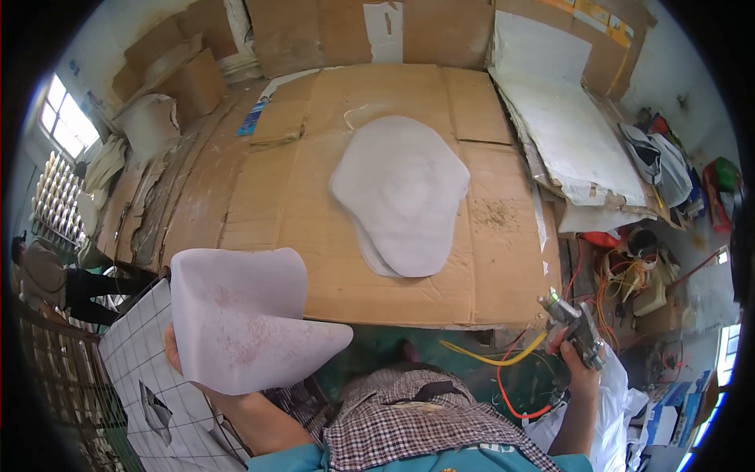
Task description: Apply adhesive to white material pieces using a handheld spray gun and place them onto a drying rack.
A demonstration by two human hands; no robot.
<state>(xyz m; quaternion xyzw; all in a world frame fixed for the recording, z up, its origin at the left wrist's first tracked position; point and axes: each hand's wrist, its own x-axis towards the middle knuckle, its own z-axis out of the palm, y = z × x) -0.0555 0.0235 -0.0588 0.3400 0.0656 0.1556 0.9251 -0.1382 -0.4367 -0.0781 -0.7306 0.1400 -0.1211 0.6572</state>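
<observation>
On the left I hold up a pale grey, curved, soft-looking pad, perhaps foam, with reddish speckles across its lower face. My left hand grips its left edge, most of the fingers hidden behind it. My right hand is wrapped round a metal spray gun, whose nozzle end points up and to the left, away from the pad. A yellow hose curves beside the gun. Ahead of me, similar pale pads lie stacked on the cardboard-covered table, their edges slightly offset.
Right of the table stands a paper-covered surface, with tangled orange hoses below. A white plastic bag lies by my right arm. At left are a sheet with a grid pattern and, farther off, another person.
</observation>
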